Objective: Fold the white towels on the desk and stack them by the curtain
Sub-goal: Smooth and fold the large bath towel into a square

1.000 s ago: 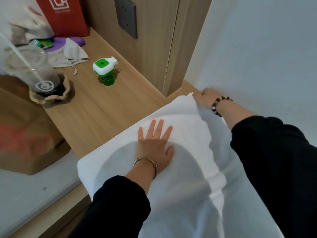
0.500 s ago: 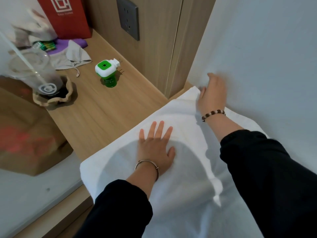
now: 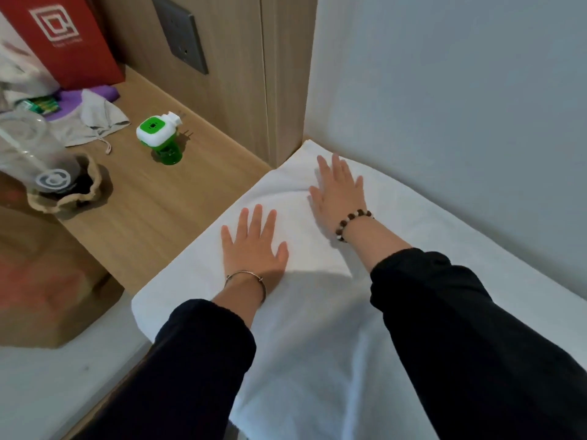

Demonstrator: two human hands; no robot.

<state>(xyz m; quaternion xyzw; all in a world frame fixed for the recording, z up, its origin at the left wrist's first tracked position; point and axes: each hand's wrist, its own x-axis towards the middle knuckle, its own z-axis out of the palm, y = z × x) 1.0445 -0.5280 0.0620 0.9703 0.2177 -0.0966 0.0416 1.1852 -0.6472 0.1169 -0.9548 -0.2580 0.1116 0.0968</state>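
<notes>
White towel [image 3: 317,312]: spread over the desk [image 3: 152,211], lower centre to right, far corner at the pale surface [image 3: 460,106] upper right.
Left hand [image 3: 252,249], right hand [image 3: 338,195]: flat on it, fingers straight, apart, gripping nothing.
Judged step: smoothing before a fold; next needs an edge pinched and carried over.
Red bag [image 3: 63,36], upper left: white square logo, lettering illegible.
Cup [image 3: 52,179], left: round white mark.

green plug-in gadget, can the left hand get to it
Probably yes: the left hand lies flat on the towel, holding nothing, with only bare desk between it and the gadget.
</notes>
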